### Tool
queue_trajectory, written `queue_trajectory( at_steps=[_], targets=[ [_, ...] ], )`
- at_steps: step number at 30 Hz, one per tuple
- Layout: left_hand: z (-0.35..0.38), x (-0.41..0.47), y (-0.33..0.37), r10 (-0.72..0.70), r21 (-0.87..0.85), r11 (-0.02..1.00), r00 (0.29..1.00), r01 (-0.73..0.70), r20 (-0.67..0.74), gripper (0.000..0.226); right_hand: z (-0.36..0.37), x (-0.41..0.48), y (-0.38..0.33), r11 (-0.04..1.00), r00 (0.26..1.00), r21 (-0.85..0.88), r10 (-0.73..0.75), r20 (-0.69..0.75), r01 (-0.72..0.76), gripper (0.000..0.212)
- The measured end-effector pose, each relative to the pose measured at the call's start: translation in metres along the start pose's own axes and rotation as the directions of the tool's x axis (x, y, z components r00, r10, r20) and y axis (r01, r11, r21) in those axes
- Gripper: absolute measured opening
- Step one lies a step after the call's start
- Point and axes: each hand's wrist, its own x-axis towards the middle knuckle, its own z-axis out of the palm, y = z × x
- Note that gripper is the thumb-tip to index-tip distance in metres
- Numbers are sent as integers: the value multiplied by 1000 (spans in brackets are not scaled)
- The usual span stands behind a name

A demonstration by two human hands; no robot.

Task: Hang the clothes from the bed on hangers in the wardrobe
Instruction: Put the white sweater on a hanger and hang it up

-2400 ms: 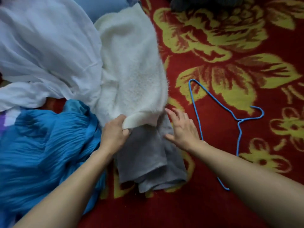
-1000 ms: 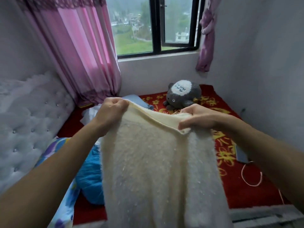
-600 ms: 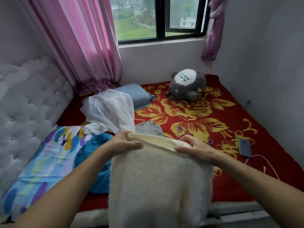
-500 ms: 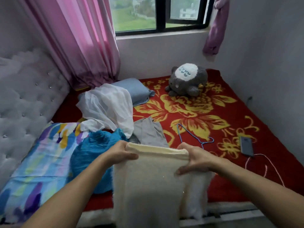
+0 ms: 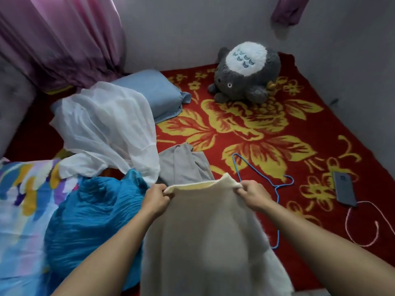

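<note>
I hold a fluffy cream sweater (image 5: 205,236) by its top hem, stretched flat over the near edge of the bed. My left hand (image 5: 156,199) pinches the hem's left corner and my right hand (image 5: 254,195) pinches the right corner. A blue wire hanger (image 5: 254,167) lies on the red flowered blanket (image 5: 267,133) just beyond my right hand, partly hidden by it. On the bed behind the sweater lie a grey garment (image 5: 183,165), a sheer white garment (image 5: 106,133) and a crinkled blue garment (image 5: 89,214). No wardrobe is in view.
A grey plush toy (image 5: 245,73) sits at the far side by the wall, a blue pillow (image 5: 154,92) to its left. A phone (image 5: 345,188) with a pink cable (image 5: 367,227) lies at the right. A pink curtain (image 5: 59,39) hangs at the back left; a colourful sheet (image 5: 19,210) is on the left.
I picked the cream sweater up off the bed, raised it high with both hands, then lowered it. My view has tilted down from the window to the bed.
</note>
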Motion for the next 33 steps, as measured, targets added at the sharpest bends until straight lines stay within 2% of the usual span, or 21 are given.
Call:
queue_trajectory(
  at_steps=[2,5,8,10,13,16,19,21,22,25,27,30,33],
  targets=[
    [19,24,-6,-50,13,999,999,50,-1,26,10,25,8,999,1000,41,30,-11,-29,21],
    [41,53,-11,-110,-3,994,994,110,-24,12,19,56,31,991,994,94,101,-42,-97,19],
    [65,75,-17,-177,51,982,980,182,-87,31,31,80,72,965,974,153,222,-40,-214,16],
    [87,84,-20,-175,128,974,980,187,-98,36,44,92,105,934,948,186,316,-34,-304,13],
    [121,98,-23,-218,143,964,974,224,-60,40,60,112,157,848,866,254,495,-69,-464,23],
    [151,117,-31,-325,99,939,943,330,-65,53,65,137,203,738,730,343,659,-183,-581,51],
    [173,139,-37,-440,-38,898,889,439,-125,62,64,169,234,630,633,520,747,-202,-577,73],
    [180,157,-41,-515,-117,857,838,501,-182,64,62,189,243,613,636,586,744,-202,-530,72],
    [182,166,-42,-554,-146,832,808,535,-202,65,62,198,245,615,657,612,728,-197,-498,65],
    [180,184,-45,-644,-205,764,736,611,-207,64,60,220,236,665,773,641,611,-172,-383,32],
    [174,183,-46,-686,-249,724,708,643,-167,54,54,235,220,658,822,668,557,-120,-348,27],
    [156,166,-47,-660,-179,748,742,639,-112,37,25,248,179,575,816,747,574,-75,-335,31],
    [133,144,-50,-589,-77,808,805,584,-72,15,-15,254,128,696,788,665,557,-264,-269,50]
  ],
)
